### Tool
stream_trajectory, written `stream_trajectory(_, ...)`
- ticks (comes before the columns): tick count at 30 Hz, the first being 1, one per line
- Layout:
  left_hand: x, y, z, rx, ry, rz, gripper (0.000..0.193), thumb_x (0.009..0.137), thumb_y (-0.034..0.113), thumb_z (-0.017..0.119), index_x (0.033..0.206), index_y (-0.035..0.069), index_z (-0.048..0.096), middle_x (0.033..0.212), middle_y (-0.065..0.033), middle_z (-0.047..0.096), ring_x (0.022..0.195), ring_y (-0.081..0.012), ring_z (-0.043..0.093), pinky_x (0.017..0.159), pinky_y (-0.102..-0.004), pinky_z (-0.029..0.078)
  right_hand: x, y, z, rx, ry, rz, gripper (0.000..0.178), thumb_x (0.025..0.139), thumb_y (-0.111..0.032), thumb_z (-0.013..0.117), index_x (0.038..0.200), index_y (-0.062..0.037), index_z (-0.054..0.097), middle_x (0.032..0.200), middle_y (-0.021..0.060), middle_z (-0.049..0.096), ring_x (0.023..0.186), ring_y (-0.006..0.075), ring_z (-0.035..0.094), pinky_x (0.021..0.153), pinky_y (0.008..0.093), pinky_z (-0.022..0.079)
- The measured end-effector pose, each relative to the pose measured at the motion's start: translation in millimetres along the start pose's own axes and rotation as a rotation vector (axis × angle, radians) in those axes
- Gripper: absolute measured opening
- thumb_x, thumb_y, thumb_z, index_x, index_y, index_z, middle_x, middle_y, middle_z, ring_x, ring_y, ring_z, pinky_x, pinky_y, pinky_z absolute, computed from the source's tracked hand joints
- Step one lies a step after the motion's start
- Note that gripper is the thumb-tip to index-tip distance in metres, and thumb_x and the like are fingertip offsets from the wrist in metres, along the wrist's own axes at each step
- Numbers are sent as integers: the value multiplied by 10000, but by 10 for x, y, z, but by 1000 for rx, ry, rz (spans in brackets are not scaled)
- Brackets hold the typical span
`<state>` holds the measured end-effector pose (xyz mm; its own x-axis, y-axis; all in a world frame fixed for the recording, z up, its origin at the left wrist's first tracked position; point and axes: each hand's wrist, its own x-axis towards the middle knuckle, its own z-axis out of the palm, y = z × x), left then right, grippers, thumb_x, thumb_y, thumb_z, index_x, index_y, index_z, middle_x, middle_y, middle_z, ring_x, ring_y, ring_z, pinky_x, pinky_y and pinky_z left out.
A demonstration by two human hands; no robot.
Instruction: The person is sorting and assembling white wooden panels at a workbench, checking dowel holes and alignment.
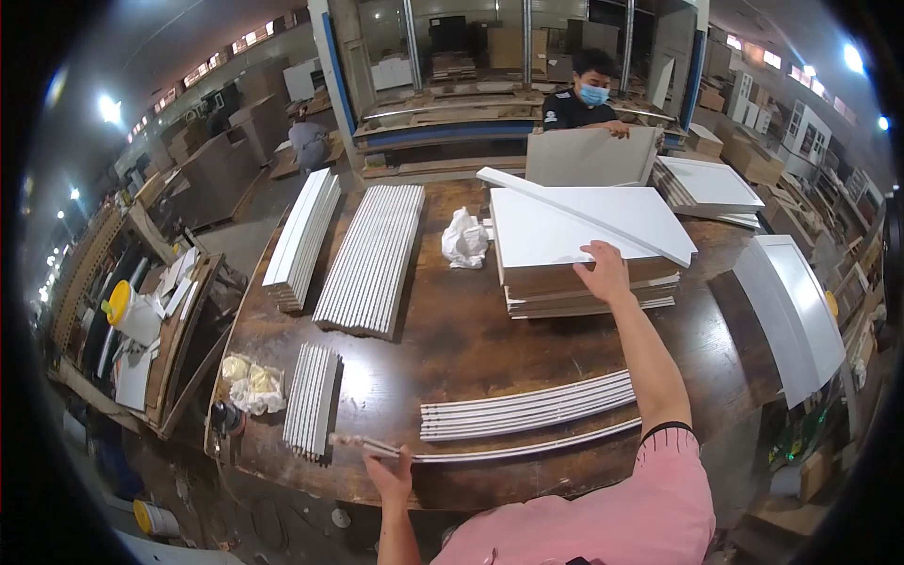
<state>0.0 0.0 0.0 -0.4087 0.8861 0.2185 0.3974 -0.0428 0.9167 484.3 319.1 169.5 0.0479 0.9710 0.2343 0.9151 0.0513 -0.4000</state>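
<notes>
Nearest, on the near-left side of the panel stack (pixel 541 226), a slim tool (pixel 367 443) is pinched between the fingers of the left hand (pixel 389 476); it is perhaps a brush, but this cannot be told for certain. A single white strip (pixel 527 453) is laid just beside that hand, and between it and the panel stack a row of strips (pixel 527 409) is set. At the panel stack's near edge the right hand (pixel 605 273) is held with fingers parted and nothing gripped; whether the top is touched cannot be told. The step in hand is judged to be a reach over the panel stack, on which a loose strip (pixel 589 217) is laid slantwise; if that is wanted, a closing of the fingers around it is called for. Left of the panel stack, a crumpled cloth (pixel 464 240) is seen; behind it, a grey board (pixel 591 158) is held by a co-worker (pixel 574 108).
</notes>
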Motion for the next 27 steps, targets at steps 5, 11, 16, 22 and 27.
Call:
stream_trajectory(5, -66, 158, 63, -222, 133, -1, 416, 870, 34, 704, 1187, 49, 435, 1071, -65, 505, 991, -183, 507, 908, -346, 452, 379, 764, -153, -217, 236, 202, 615, 876, -436, 685, 1429, -210, 539, 1570, 120, 396, 1465, 352, 323, 1191, 528, 267)
stream_trajectory(11, 5, 378, 105, -98, 161, -72, 398, 877, 27, 680, 1189, 61, 436, 1060, -60, 503, 967, -174, 501, 863, -348, 463, 545, 884, -493, -381, 36, 372, 752, 875, -615, 603, 1462, -156, 509, 1480, 133, 490, 1379, 342, 414, 1126, 539, 325)
stream_trajectory(16, 35, 420, 214, -223, 168, -53, 388, 914, 47, 668, 1216, 45, 425, 1049, -68, 518, 959, -169, 502, 887, -336, 442, 298, 959, -584, -260, 94, 272, 633, 817, -589, 703, 1268, -147, 673, 1225, 154, 615, 1223, 356, 530, 1041, 554, 393)
stream_trajectory(22, 64, 183, 187, -151, 168, 34, 407, 860, 49, 717, 1168, 28, 451, 1031, -77, 565, 963, -182, 536, 898, -347, 452, 178, 670, -493, -151, 135, 200, 639, 800, -543, 751, 1221, -72, 653, 1201, 172, 602, 1145, 392, 574, 979, 496, 474)
stream_trajectory(27, 2, 200, 185, -209, 179, -1, 433, 855, -27, 678, 1194, 55, 422, 1004, -68, 525, 933, -166, 529, 871, -322, 467, -342, 109, -50, 184, 48, 122, 589, 831, -465, 757, 1185, -23, 594, 1113, 162, 620, 1014, 363, 630, 906, 447, 513)
